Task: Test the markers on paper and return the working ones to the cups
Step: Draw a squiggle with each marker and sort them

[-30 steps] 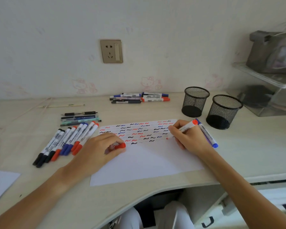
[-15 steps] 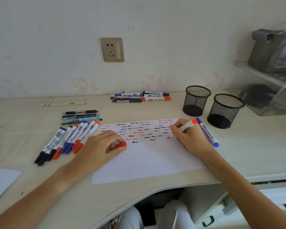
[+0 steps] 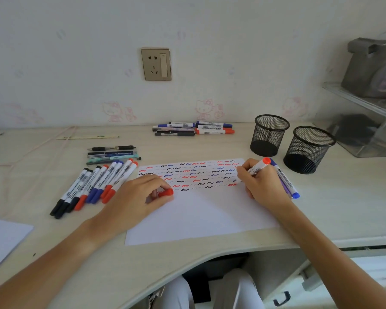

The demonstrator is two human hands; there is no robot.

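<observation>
Right hand [image 3: 262,186] pinching red marker [image 3: 257,167], tip on paper [image 3: 201,217]. Left hand [image 3: 134,201] curled around red cap [image 3: 166,192]. Two mesh cups [image 3: 269,134] on tabletop [image 3: 343,201] nearby.

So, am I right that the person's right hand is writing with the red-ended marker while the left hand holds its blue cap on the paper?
Not quite: the head view shows the cap in the left hand is red, not blue. The rest holds: the right hand writes with the red-ended white marker on the white sheet of paper.
</observation>
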